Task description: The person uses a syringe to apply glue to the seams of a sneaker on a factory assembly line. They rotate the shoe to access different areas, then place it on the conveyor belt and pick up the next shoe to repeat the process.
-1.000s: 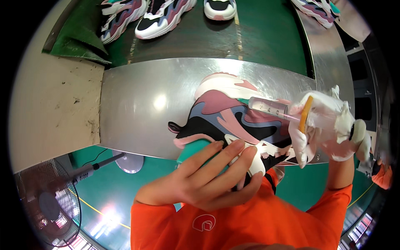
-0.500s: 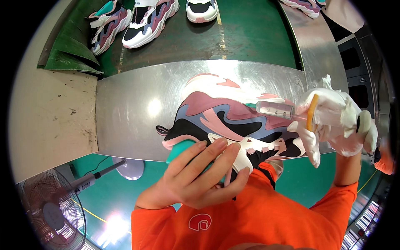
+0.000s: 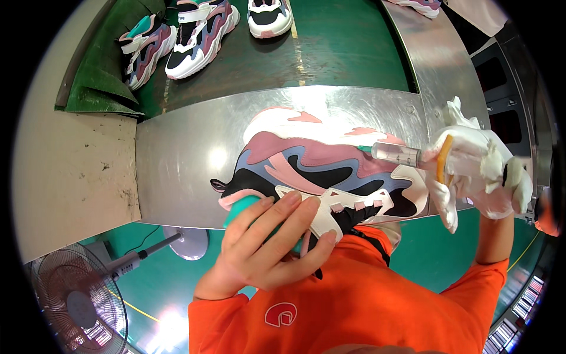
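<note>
Head view: sneaker (image 3: 321, 168), side-lying on metal worktop (image 3: 177, 156), long axis left-to-right, toe toward gloved right hand (image 3: 486, 192); this grips syringe (image 3: 396, 154), green tip (image 3: 365, 149) at sole seam (image 3: 321, 141); left hand (image 3: 259, 251) clasps collar (image 3: 237, 196).

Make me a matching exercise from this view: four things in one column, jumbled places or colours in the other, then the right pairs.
Things:
1. Syringe
2. Left hand
3. Fan
4. Shirt

Descriptions:
A. Orange
B. In the picture's lower left corner
C. Bare, on the nearest shoe, by its opening
D. Held in the gloved right hand

Pairs: 1-D, 2-C, 3-B, 4-A.
</note>
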The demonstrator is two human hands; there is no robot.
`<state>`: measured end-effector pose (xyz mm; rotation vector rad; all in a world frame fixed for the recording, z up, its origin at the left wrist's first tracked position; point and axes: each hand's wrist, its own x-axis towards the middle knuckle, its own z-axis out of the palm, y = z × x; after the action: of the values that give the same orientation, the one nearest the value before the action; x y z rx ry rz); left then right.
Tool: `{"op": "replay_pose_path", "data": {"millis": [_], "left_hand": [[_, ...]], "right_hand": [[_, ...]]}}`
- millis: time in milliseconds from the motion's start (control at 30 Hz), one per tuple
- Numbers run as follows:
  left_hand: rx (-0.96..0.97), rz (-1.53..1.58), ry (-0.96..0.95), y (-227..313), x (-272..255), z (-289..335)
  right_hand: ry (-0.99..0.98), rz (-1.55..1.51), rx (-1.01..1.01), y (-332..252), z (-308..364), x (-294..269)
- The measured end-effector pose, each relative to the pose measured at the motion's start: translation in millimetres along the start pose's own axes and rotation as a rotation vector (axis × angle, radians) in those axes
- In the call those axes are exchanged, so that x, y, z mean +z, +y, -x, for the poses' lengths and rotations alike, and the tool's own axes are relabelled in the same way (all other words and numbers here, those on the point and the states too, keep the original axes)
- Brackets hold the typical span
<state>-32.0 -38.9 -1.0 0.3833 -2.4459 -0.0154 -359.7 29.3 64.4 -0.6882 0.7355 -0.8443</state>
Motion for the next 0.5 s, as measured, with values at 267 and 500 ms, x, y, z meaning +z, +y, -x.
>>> {"op": "replay_pose_path", "data": {"millis": [267, 500], "left_hand": [[0.008, 0.014, 0.006, -0.5, -0.6, -6.5], [-0.038, 0.002, -0.022, -0.3, 0.8, -7.0]], "right_hand": [[0.019, 0.001, -0.044, 4.7, 14.0, -6.9], [0.044, -0.009, -0.089, 11.9, 29.7, -14.4]]}}
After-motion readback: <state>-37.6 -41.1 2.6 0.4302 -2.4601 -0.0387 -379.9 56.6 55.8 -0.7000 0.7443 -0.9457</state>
